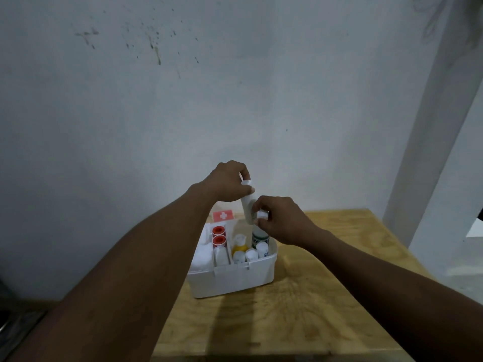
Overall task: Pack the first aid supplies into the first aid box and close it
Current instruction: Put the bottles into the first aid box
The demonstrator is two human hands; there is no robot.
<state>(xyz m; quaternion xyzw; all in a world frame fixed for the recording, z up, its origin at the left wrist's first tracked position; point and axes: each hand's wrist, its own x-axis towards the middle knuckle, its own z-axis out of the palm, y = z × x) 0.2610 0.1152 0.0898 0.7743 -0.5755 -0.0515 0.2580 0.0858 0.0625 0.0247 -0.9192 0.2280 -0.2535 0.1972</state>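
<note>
Both hands are up over the open first aid box (230, 279), which sits on the wooden counter (300, 304) close to the pale wall (183, 87). The left hand (226, 180) grips the top of a tall white bottle (247, 206), fingers wrapped round its upper end, the bottle hanging nearly upright, slightly tilted, above the right-hand compartment. The right hand (281, 218) pinches a small white object (262, 215) just beside the bottle's lower half; whether it is a cap or a small roll is too blurred to call. The two hands are almost touching across that bottle.

Down in the box, the right compartment is crowded: a green-and-white bottle (260, 239) stands directly under the held one, a yellow bottle with a white nozzle (240, 245) stands beside it, and three small white-capped bottles (251, 254) line the front wall. A narrow middle slot holds two red-rimmed tape rolls (219, 235), one behind the other, with a white container (220, 256) in front of them. The left compartment is filled with soft white material (201, 258), possibly cotton or gauze. Behind the box, a red label with a white cross (223, 215) shows on what looks like the raised lid, partly hidden by the left forearm.
</note>
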